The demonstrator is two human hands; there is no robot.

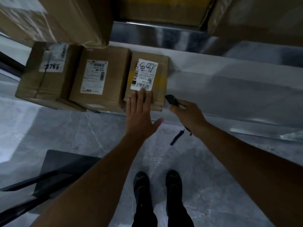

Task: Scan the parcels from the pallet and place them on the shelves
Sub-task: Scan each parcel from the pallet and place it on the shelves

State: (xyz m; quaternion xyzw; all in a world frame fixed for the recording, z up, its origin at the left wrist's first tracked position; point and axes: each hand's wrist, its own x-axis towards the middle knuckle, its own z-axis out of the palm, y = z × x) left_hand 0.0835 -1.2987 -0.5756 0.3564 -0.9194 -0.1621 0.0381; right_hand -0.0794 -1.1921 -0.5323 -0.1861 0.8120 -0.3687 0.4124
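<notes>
The parcel [161, 82] sits close to the front lip of the shelf [229, 89], so if the push stops short it could be left proud of the edge and tip toward the floor. A push that lands off-centre could also twist it against the box [98, 79] touching its far side from the thumb. The fingertips [142, 91] overlap the near edge of the label [144, 74] right by the barcode, which would block a read if a scan is still owed. The loose strap [176, 138] hanging below the other hand could catch on the shelf lip.

The left hand [141, 115] is flat and spread, fingers straight, gripping nothing; only its fingertips press on the parcel's near top edge, with the rest of the parcel lying beyond them. The right hand [188, 115] is curled round a dark, blurred object, probably the scanner [172, 99], held just beside the parcel's near corner, on the thumb side of the left hand and not touching the cardboard.
</notes>
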